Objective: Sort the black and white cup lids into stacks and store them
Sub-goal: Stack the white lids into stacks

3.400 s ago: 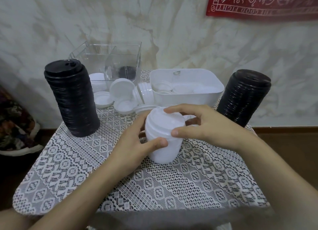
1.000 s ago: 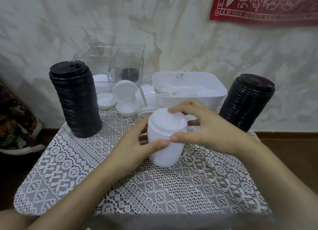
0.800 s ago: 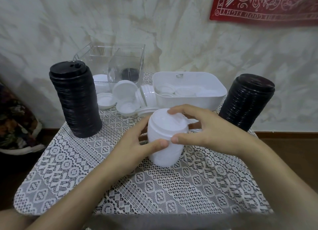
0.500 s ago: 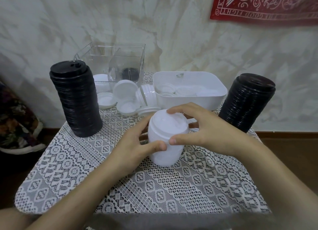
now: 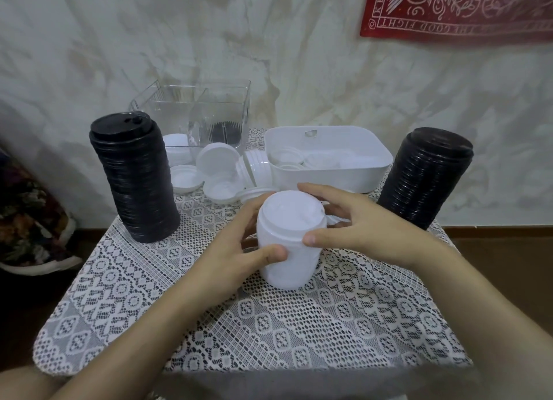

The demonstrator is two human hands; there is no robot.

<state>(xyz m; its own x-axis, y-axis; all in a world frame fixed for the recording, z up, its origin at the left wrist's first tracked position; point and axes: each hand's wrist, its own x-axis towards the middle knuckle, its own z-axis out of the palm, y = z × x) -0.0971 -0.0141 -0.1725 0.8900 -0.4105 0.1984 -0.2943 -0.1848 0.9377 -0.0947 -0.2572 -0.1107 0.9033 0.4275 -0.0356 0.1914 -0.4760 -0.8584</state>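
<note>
A stack of white lids stands upright in the middle of the lace-covered table. My left hand grips its lower left side, thumb across the front. My right hand curls round its top lid from the right, thumb on the rim. Two tall stacks of black lids stand on the table, one at the left and one at the right. Loose white lids lie behind the stack.
A white tub holding more white lids sits at the back. A clear divided box stands at the back left against the wall. A patterned cushion lies on the floor to the left.
Both hands have stayed on the white stack; my right fingers have shifted slightly around the top lid. Nothing else has moved.
</note>
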